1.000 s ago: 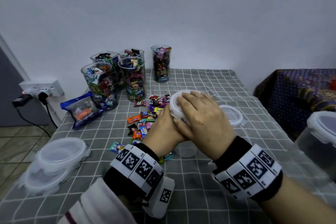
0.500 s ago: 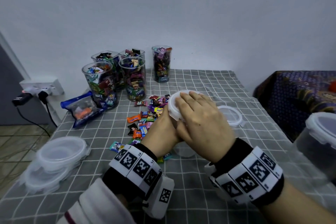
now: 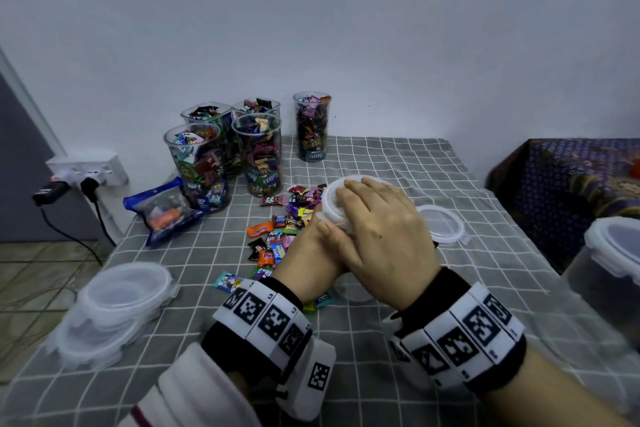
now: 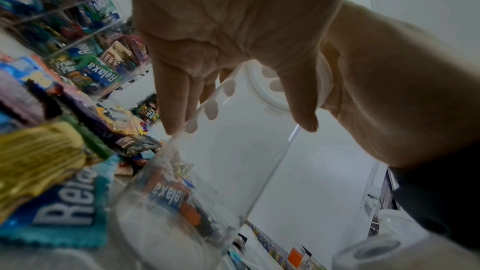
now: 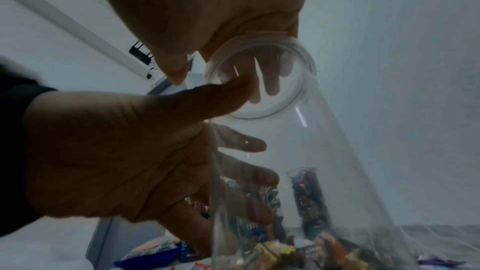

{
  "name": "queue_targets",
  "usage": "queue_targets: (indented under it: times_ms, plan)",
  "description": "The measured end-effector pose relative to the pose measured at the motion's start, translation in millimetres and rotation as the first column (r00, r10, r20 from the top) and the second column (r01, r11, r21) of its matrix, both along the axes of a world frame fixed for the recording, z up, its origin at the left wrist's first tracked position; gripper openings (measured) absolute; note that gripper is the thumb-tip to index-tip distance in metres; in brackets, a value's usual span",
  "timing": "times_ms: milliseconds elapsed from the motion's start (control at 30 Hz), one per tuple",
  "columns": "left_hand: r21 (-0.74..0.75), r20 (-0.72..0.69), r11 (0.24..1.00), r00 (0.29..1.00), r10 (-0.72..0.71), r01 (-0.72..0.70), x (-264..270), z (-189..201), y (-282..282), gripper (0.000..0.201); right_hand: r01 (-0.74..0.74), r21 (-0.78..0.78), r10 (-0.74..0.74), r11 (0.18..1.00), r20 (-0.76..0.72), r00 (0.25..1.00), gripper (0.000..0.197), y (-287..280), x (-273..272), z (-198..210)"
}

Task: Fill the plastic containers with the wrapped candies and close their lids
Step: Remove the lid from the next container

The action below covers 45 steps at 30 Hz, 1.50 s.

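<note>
An empty clear plastic container point(image 3: 353, 291) stands tilted on the checked cloth at the middle, with a white lid point(image 3: 330, 199) on its mouth. My left hand point(image 3: 311, 253) curls round its side; the fingers point(image 5: 249, 145) show through the wall. My right hand point(image 3: 367, 218) lies over the lid, fingers point(image 5: 270, 83) across the top and the thumb at the rim. The left wrist view shows the lid point(image 4: 270, 93) from below, through the container point(image 4: 233, 161). Loose wrapped candies point(image 3: 284, 232) lie just left of the hands.
Several candy-filled containers point(image 3: 258, 152) without lids stand at the back left by the wall. A blue bag point(image 3: 162, 208) lies beside them. Stacked lids point(image 3: 117, 298) sit at the near left, one lid point(image 3: 440, 224) right of my hands, and a lidded container point(image 3: 609, 263) at the right edge.
Both hands keep their hold on the container and lid. The lid end has drifted very slightly to the left.
</note>
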<state>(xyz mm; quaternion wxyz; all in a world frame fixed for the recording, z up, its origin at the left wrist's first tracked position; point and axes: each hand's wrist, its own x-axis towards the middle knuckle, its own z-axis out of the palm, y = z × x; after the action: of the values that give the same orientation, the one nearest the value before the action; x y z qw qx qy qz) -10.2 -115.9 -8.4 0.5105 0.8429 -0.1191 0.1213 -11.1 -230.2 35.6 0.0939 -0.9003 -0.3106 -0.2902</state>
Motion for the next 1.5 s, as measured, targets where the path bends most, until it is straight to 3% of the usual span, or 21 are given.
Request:
queue_targets:
  times_ms: [67,100,133,233,267,333,400,533,700,833,900,967,1033,1200,1333,1433,1500]
  plan:
    - [-0.047,-0.109,0.999,0.994,0.001,-0.006,-0.5,0.2,0.4,0.038,-0.049,0.053,0.05,0.997,-0.012,0.999,0.06,-5.0,2.0,2.7]
    - [-0.027,-0.064,0.998,0.996,-0.063,0.061,-1.2,3.6,-0.2,0.046,-0.081,0.109,0.086,0.991,-0.042,0.995,0.062,-8.7,4.7,5.1]
    - [-0.116,-0.048,0.986,0.991,-0.126,0.12,1.0,2.4,-0.5,0.058,-0.094,0.178,0.113,0.979,-0.097,0.989,0.064,-13.3,8.2,8.4]
    - [-0.287,-0.137,0.953,0.98,-0.143,0.099,3.3,-0.3,4.7,0.09,0.08,0.349,0.044,0.934,-0.332,0.942,0.065,-25.9,22.0,23.1]
    - [-0.294,-0.145,0.951,0.978,-0.148,0.1,1.9,-2.6,6.4,0.091,0.156,0.375,0.021,0.914,-0.427,0.904,0.054,-30.3,30.5,24.7]
    - [-0.31,-0.154,0.945,0.976,-0.157,0.103,3.3,-5.4,7.8,0.088,0.22,0.462,0.135,0.859,-0.619,0.774,0.023,-37.0,46.4,25.8]
    - [-0.325,-0.142,0.938,0.975,-0.172,0.118,3.6,-1.8,8.5,0.083,0.247,0.546,0.287,0.8,-0.711,0.642,0.022,-39.6,53.8,24.9]
    - [-0.272,-0.134,0.953,0.976,-0.173,0.132,3.1,0.7,9.8,0.084,0.247,0.547,0.317,0.8,-0.735,0.6,0.022,-41.5,55.6,29.2]
    - [-0.245,-0.14,0.961,0.976,-0.169,0.131,1.4,1.0,9.6,0.089,0.28,0.55,0.394,0.787,-0.797,0.458,0.018,-45.1,58.5,31.7]
    - [-0.231,-0.143,0.961,0.972,-0.187,0.151,1.0,4.2,11.2,0.09,0.288,0.548,0.406,0.785,-0.807,0.429,0.019,-43.7,61.9,31.1]
    - [-0.232,-0.154,0.96,0.969,-0.193,0.154,0.4,5.3,12.0,0.09,0.297,0.566,0.409,0.769,-0.794,0.45,0.019,-42.1,62.6,30.0]
    - [-0.229,-0.163,0.962,0.968,-0.19,0.15,1.0,5.1,12.2,0.09,0.308,0.611,0.399,0.729,-0.745,0.534,0.024,-41.7,63.3,28.1]
    - [-0.224,-0.167,0.964,0.968,-0.186,0.146,2.0,3.8,12.6,0.089,0.287,0.606,0.327,0.742,-0.701,0.634,0.032,-42.5,63.7,25.3]
    - [-0.204,-0.165,0.97,0.972,-0.169,0.134,2.4,2.4,14.0,0.081,0.225,0.671,0.304,0.706,-0.574,0.76,0.03,-44.1,52.6,28.1]
    - [-0.188,-0.217,0.976,0.964,-0.153,0.113,2.1,2.7,14.4,0.095,0.184,0.816,0.338,0.547,-0.417,0.843,0.03,-49.0,49.3,52.4]
    - [-0.219,-0.26,0.97,0.952,-0.16,0.103,-1.0,5.3,14.3,0.085,0.241,0.881,0.162,0.408,-0.33,0.93,0.029,-61.7,63.9,53.2]
    - [-0.212,-0.268,0.972,0.951,-0.157,0.101,-2.3,6.6,14.4,0.088,0.334,0.864,0.04,0.377,-0.376,0.926,0.024,-69.9,74.3,42.6]
